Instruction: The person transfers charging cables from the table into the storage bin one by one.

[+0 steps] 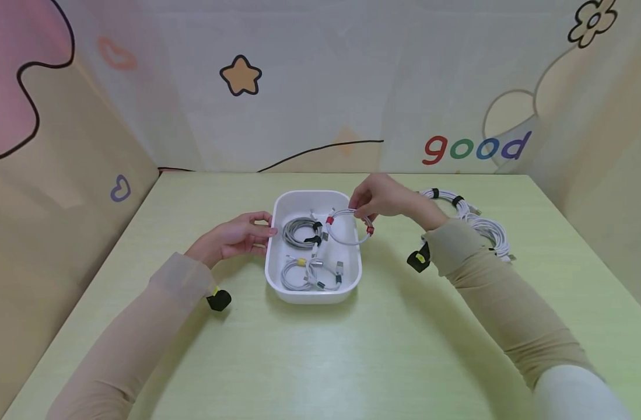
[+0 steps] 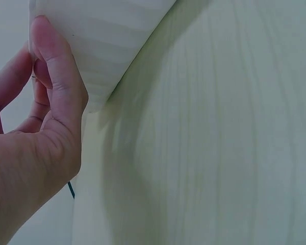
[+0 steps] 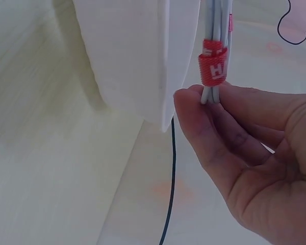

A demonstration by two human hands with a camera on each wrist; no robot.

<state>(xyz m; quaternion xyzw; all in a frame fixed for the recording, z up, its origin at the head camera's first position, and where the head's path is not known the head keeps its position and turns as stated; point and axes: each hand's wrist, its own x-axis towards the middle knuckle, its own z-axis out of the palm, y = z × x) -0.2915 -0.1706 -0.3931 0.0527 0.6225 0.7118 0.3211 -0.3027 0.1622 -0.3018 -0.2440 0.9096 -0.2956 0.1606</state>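
Note:
A white plastic box (image 1: 314, 297) stands on the table, holding a grey coiled cable (image 1: 297, 233) with black ties and thin white coiled cables (image 1: 294, 284) nearer its front. My left hand (image 1: 236, 237) grips the box's left rim, fingertips against its wall (image 2: 112, 35). Over the right side of the box, my right hand (image 1: 380, 197) pinches a white coiled cable (image 1: 346, 242) with two red ties. Up close in the right wrist view, a red tie (image 3: 212, 69) sits just above the pinching fingertips.
On the pale green table (image 1: 310, 361), white cable bundles (image 1: 490, 230) with black ties lie to the right, partly behind the right forearm. Printed fabric (image 1: 320, 87) hangs behind and along the sides. A small black wrist camera (image 1: 219, 300) is strapped at each wrist.

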